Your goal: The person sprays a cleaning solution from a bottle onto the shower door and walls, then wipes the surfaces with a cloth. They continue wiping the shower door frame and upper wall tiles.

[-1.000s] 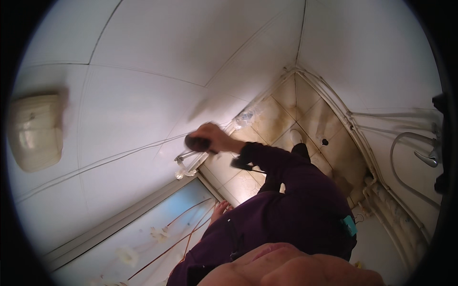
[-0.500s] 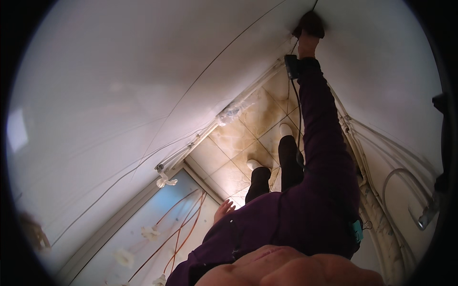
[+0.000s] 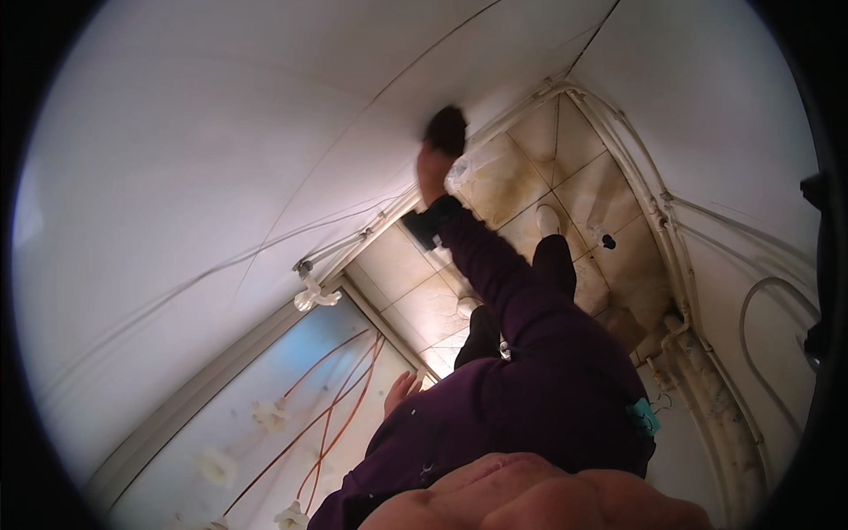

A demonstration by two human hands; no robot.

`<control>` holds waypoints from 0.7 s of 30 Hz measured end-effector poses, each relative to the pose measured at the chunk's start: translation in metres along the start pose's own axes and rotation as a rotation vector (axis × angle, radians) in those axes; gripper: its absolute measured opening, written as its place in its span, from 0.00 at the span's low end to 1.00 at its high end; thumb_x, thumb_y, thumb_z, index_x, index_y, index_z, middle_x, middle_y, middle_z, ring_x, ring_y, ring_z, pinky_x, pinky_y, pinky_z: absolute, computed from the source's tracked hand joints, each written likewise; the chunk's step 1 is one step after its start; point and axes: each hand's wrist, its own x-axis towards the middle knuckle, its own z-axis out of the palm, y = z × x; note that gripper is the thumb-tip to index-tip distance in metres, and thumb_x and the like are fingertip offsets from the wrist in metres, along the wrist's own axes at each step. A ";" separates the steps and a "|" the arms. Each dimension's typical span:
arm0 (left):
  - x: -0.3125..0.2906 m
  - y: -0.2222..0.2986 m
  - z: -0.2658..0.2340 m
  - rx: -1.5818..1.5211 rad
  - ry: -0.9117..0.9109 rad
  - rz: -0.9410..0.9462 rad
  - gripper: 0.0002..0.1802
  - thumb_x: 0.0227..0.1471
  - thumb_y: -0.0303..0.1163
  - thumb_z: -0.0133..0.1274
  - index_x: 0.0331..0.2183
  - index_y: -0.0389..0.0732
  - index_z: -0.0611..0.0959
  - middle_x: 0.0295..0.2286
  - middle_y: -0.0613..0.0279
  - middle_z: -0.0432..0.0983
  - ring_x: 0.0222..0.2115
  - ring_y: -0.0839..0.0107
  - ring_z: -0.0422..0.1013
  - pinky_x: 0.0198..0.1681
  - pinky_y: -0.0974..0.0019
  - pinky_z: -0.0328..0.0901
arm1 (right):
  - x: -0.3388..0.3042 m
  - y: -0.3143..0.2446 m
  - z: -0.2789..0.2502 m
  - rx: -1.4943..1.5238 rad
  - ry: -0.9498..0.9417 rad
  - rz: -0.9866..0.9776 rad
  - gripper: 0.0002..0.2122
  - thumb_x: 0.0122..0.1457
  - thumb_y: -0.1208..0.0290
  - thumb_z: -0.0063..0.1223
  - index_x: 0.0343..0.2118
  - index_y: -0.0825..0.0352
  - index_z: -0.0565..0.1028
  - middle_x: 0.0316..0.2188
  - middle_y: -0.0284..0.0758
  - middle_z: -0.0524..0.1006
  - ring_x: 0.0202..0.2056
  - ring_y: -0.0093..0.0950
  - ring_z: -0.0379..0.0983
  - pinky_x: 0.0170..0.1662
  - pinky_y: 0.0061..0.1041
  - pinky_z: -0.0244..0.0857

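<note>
My right hand [image 3: 434, 168] is stretched out to the left-hand white wall [image 3: 291, 115], closed around a dark brown wad [image 3: 446, 130] that looks like a cloth or scrubbing pad. Against the wall's surface, the wad sits a little above the pipe at its foot; blur hides its exact kind. A black device [image 3: 419, 230] is strapped at my right wrist. My left hand [image 3: 403, 391] hangs low by my side, near the flower-patterned door panel [image 3: 265, 362]. Its visible fingers are extended, with nothing seen in them.
Pipes [image 3: 609, 132] run along the foot of both walls. A white tap [image 3: 316, 294] juts from the left wall. Stained floor tiles [image 3: 503, 190] lie below, with a small clear bottle with a dark cap [image 3: 607, 240]. A grey hose [image 3: 751, 327] loops at the right.
My right hand has swept from the far wall corner leftward and nearer along the left wall, carrying the dark wad. My left hand has shifted slightly left.
</note>
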 end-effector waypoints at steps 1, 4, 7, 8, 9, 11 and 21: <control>-0.009 0.001 -0.009 0.014 0.043 -0.004 0.27 0.54 0.29 0.46 0.53 0.34 0.60 0.53 0.53 0.57 0.51 0.56 0.61 0.51 0.60 0.62 | -0.034 -0.016 0.009 0.075 0.066 -0.110 0.22 0.51 0.74 0.45 0.49 0.75 0.62 0.49 0.53 0.61 0.52 0.48 0.54 0.57 0.42 0.45; -0.022 0.006 -0.027 0.076 0.103 -0.004 0.27 0.54 0.30 0.46 0.54 0.35 0.60 0.53 0.53 0.56 0.51 0.57 0.61 0.51 0.59 0.62 | -0.112 -0.051 0.015 0.393 0.027 -0.085 0.24 0.46 0.83 0.46 0.49 0.74 0.59 0.44 0.49 0.63 0.48 0.46 0.58 0.54 0.40 0.50; -0.023 0.011 -0.025 0.053 0.105 0.002 0.27 0.54 0.31 0.46 0.54 0.37 0.60 0.53 0.53 0.56 0.52 0.58 0.60 0.50 0.59 0.61 | -0.090 -0.033 -0.022 0.392 -0.418 -0.198 0.23 0.45 0.82 0.46 0.48 0.71 0.62 0.42 0.46 0.66 0.43 0.43 0.63 0.50 0.40 0.56; -0.024 0.013 -0.020 0.018 0.107 0.003 0.27 0.54 0.31 0.46 0.54 0.37 0.60 0.53 0.53 0.56 0.52 0.59 0.60 0.50 0.59 0.61 | -0.059 -0.021 -0.039 0.238 -0.332 -0.524 0.21 0.45 0.77 0.46 0.47 0.69 0.66 0.43 0.46 0.68 0.42 0.42 0.64 0.49 0.40 0.57; -0.025 0.013 -0.012 -0.078 0.096 -0.003 0.27 0.54 0.33 0.47 0.54 0.39 0.61 0.52 0.56 0.59 0.52 0.61 0.59 0.50 0.61 0.60 | -0.022 -0.006 -0.063 0.230 -0.333 -0.432 0.20 0.45 0.74 0.45 0.45 0.67 0.69 0.43 0.46 0.70 0.43 0.44 0.63 0.49 0.40 0.57; -0.026 0.012 0.010 -0.064 0.050 0.008 0.26 0.54 0.35 0.46 0.54 0.40 0.61 0.51 0.57 0.60 0.52 0.62 0.59 0.49 0.61 0.59 | 0.081 0.029 -0.115 0.261 -0.178 -0.355 0.16 0.52 0.75 0.42 0.45 0.70 0.70 0.42 0.45 0.71 0.42 0.46 0.65 0.48 0.38 0.59; 0.021 -0.031 0.054 0.109 -0.211 -0.026 0.24 0.54 0.24 0.44 0.53 0.36 0.62 0.51 0.56 0.61 0.50 0.60 0.62 0.51 0.59 0.62 | 0.275 0.041 -0.140 -0.273 0.213 -0.516 0.17 0.54 0.73 0.39 0.46 0.73 0.68 0.45 0.46 0.70 0.48 0.41 0.64 0.55 0.36 0.53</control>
